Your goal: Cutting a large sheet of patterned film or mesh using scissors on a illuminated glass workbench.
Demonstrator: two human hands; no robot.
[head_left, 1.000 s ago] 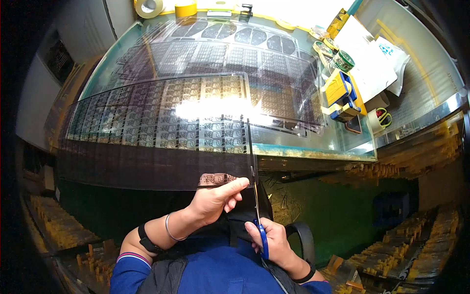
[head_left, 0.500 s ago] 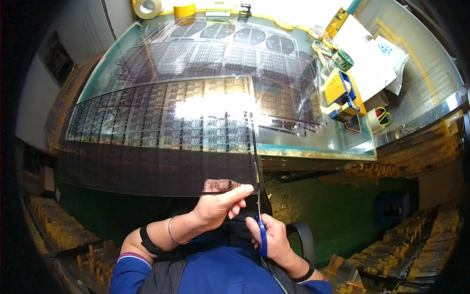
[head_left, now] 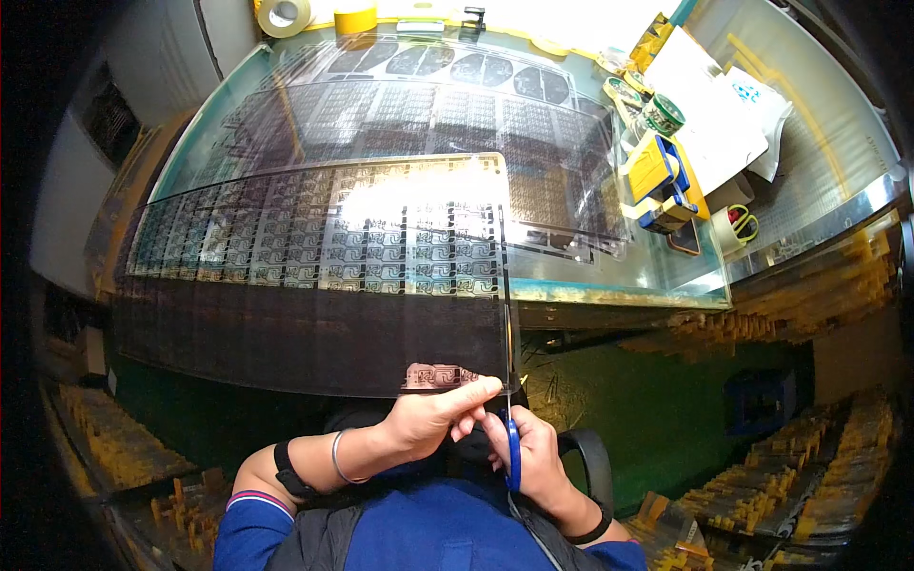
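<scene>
A large, dark, see-through film sheet (head_left: 314, 333) with rows of fine printed patterns spans the middle. Its far part lies over the lit glass table; its near part overhangs the edge. My left hand (head_left: 433, 414) pinches its near right corner, thumb on top, fingers showing through from beneath. Blue-handled scissors (head_left: 514, 452) are held in my right hand (head_left: 535, 447), just right of that corner. Their blades point away from me along the sheet's right edge, beside my left thumb. How far the blades are apart is too small to tell.
More printed films (head_left: 457, 109) lie on the glass table (head_left: 657, 285). A yellow-and-blue tape dispenser (head_left: 657, 176), green tape rolls (head_left: 662, 114), white papers (head_left: 719, 105) and a cup holding green-handled scissors (head_left: 738, 228) stand on the right. Racks of upright, yellow-edged boards (head_left: 800, 457) flank me.
The film's near right corner has shifted slightly right and toward me, with my left hand still on it. The scissor blades show less beyond my right hand than before.
</scene>
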